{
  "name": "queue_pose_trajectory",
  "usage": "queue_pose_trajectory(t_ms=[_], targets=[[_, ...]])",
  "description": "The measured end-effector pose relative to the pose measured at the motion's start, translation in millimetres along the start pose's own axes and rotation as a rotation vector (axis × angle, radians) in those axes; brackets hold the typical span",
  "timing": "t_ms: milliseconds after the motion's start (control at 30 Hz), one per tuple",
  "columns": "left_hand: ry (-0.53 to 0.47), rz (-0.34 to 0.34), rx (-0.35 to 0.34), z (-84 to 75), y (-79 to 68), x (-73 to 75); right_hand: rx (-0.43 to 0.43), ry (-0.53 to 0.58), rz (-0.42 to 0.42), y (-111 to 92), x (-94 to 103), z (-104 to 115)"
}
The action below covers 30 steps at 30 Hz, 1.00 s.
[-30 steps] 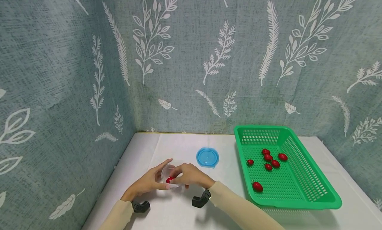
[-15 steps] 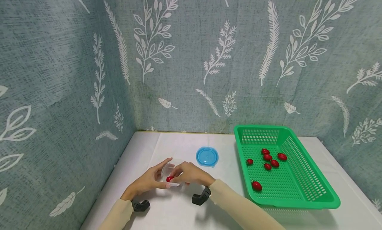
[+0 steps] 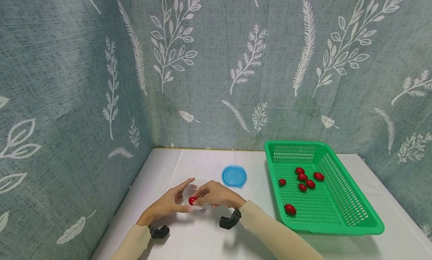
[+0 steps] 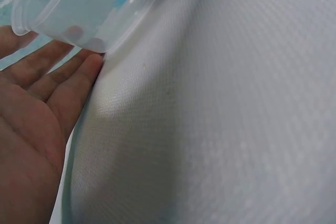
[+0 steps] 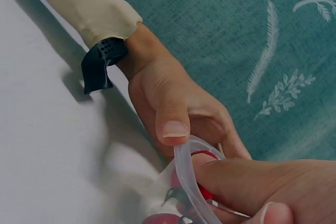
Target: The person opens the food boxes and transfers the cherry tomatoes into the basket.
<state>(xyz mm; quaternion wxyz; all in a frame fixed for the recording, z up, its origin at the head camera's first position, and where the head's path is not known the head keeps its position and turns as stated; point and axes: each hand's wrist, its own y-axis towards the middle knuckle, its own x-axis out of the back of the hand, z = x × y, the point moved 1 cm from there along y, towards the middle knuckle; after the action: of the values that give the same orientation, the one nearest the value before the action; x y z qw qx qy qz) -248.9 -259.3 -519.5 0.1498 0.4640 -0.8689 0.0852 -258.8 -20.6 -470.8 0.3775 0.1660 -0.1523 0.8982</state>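
Note:
My left hand (image 3: 168, 202) holds a clear plastic cup (image 3: 187, 193) by its side, thumb near and fingers beyond, the mouth tilted up toward the right. At that mouth my right hand (image 3: 216, 194) pinches a red cherry tomato (image 3: 192, 200) between thumb and fingers. In the right wrist view the cup's rim (image 5: 184, 166) stands between the left thumb and the right thumb, and another tomato (image 5: 163, 219) with a green stem shows through the wall. The left wrist view has the cup (image 4: 79, 14) beside the left fingers (image 4: 71, 90); its contents are partly cut off.
A blue lid (image 3: 234, 176) lies on the white table (image 3: 202, 237) behind the right hand. To the right stands a green basket (image 3: 364, 211) holding several cherry tomatoes (image 3: 302, 176). A patterned cloth (image 3: 209, 65) hangs along the back and left.
The right hand has shifted slightly up and to the right, and more of the pinched tomato shows at the cup's mouth. The left hand and cup stay nearly still.

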Motion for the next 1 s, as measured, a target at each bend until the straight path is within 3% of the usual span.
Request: queue_pose_trajectory(t_ms=[467,1000], targets=[[-0.033,0.022,0.008,-3.5,2.4,0.8,0.037,-0.065,-0.144,-11.6,12.7,8.8],[0.002,-0.011,0.015,0.2,1.3,0.4,0.064,-0.163,-0.248,-28.5,31.0,27.7]])
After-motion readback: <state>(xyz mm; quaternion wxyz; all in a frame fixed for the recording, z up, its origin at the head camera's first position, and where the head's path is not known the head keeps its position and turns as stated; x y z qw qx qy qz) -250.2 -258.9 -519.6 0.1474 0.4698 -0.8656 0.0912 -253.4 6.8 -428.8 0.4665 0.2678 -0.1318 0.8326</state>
